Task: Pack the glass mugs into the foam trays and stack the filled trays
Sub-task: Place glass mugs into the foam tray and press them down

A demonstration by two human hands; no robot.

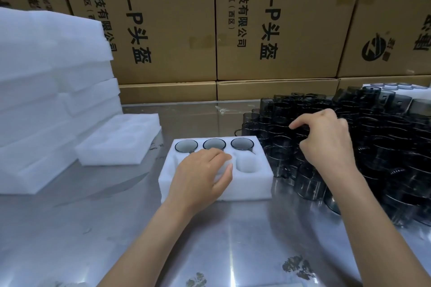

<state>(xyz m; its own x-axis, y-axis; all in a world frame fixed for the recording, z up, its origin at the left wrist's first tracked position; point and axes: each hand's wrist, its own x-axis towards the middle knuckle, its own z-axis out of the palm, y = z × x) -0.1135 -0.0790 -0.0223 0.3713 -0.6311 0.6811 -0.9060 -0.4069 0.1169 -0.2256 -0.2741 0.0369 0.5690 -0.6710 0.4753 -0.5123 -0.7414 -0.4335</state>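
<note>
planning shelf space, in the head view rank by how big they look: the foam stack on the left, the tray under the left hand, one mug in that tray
1. foam stack
2. foam tray
3. mug

The gaps are clear, so nearness doesn't alter the order.

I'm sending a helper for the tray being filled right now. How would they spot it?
On the steel table, look just left of the heap of dark mugs. The tray lies under the left hand. Unlike the empty tray farther left, its back row holds three mugs.
</note>
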